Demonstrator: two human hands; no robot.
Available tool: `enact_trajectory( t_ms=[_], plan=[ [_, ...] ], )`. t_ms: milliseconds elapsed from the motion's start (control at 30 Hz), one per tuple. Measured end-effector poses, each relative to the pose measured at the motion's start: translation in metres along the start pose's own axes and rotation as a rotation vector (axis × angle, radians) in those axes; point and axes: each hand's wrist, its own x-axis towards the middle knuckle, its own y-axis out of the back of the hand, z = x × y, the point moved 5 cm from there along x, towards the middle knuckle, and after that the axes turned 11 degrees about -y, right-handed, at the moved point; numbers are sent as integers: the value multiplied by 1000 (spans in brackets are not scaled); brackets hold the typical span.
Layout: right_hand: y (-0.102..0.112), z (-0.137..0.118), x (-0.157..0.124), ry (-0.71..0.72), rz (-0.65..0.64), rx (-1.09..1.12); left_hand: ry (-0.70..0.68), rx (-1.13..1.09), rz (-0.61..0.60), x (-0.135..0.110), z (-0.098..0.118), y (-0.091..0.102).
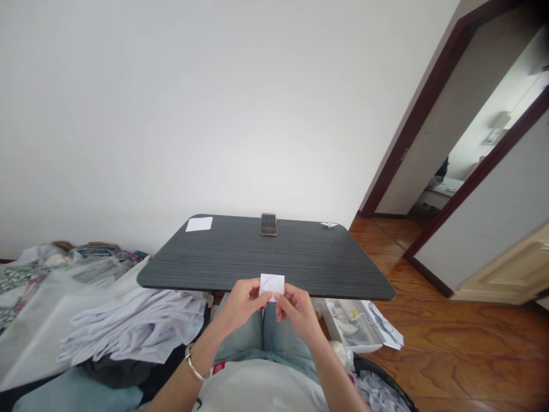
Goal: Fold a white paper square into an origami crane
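Note:
A small folded square of white paper (pixel 271 284) is held up at the near edge of the dark table (pixel 240 254), with crease lines showing on its face. My left hand (pixel 245 301) pinches its left side, thumb on the front. On the right side my right hand (pixel 297 308) grips it in the same way, thumb near the lower middle. Fingers behind the paper are partly hidden. At the table's far left lies a flat white sheet of paper (pixel 199 224). Toward the far right corner sits a small folded paper piece (pixel 329 225).
A phone-like device (pixel 269 224) rests at the table's back middle. Piled white cloth (pixel 141 326) and other fabric lie on the left. Below the table's right side are a white box (pixel 354 326) and a black-rimmed bin of paper scraps (pixel 380 392). A doorway opens at right.

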Motion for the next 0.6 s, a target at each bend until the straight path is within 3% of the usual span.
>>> enact_trajectory(
  t_ms=[233, 600],
  plan=[
    [0, 4, 2, -20, -36, -25, 22, 31, -55, 0, 7, 9],
    [0, 5, 4, -36, -57, -36, 64, 29, -139, -2, -1, 14]
  ],
)
